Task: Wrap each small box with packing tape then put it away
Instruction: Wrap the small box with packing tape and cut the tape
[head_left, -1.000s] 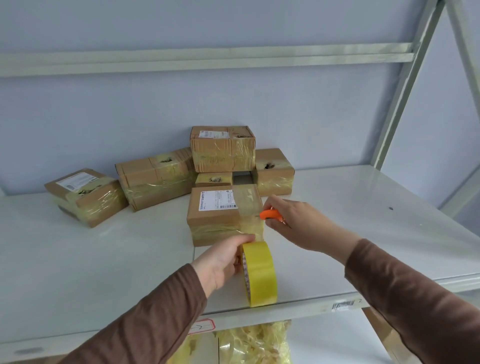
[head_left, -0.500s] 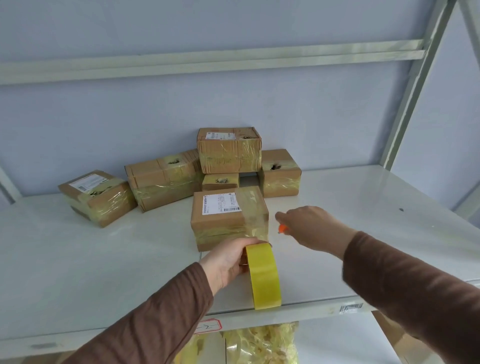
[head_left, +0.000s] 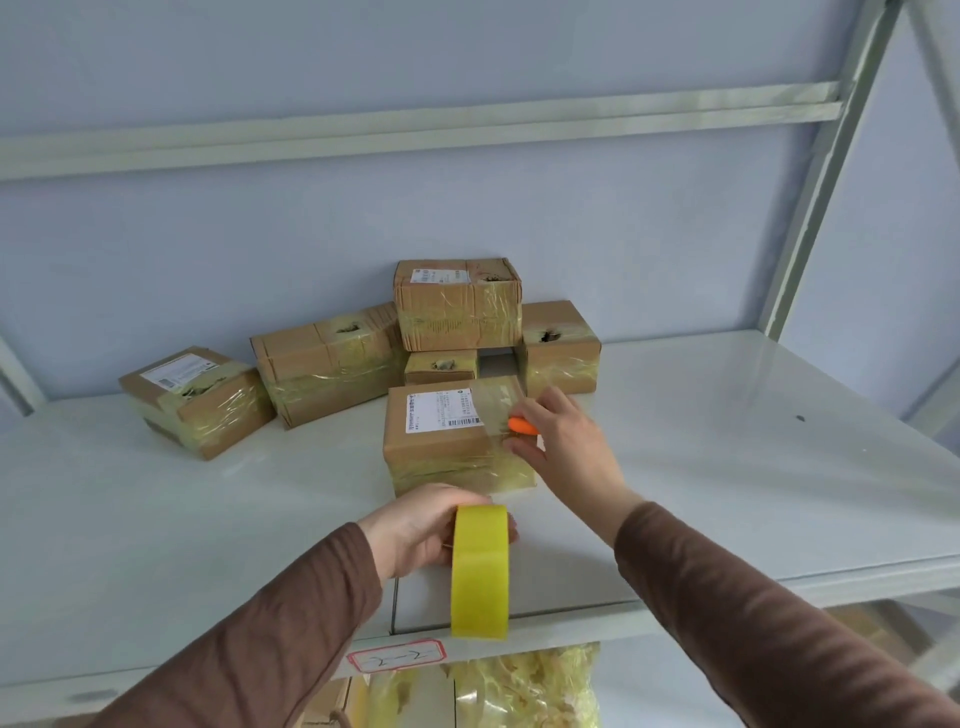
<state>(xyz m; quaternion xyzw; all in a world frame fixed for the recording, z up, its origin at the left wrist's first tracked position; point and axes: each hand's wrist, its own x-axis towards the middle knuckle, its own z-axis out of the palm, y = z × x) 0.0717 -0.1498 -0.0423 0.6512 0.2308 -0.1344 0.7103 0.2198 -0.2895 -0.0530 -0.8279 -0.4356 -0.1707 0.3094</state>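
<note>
A small cardboard box (head_left: 441, 447) with a white shipping label lies on the white shelf (head_left: 727, 467), partly wrapped in clear yellowish tape. My left hand (head_left: 415, 530) grips a yellow roll of packing tape (head_left: 479, 571), held upright just in front of the box. My right hand (head_left: 563, 441) is at the box's right top edge and holds a small orange cutter (head_left: 522, 426), its fingertips touching the taped side.
Several taped boxes stand behind: a stack (head_left: 457, 304) against the wall, one (head_left: 558, 345) to its right, a long one (head_left: 327, 364) and one (head_left: 195, 400) at the left. A bag of yellowish tape scraps (head_left: 524, 686) sits on the lower shelf. A metal upright (head_left: 821, 171) rises at right.
My right hand with the orange cutter dipped beside the box, then rose to the box's right top edge. The left hand keeps the tape roll in front of the box.
</note>
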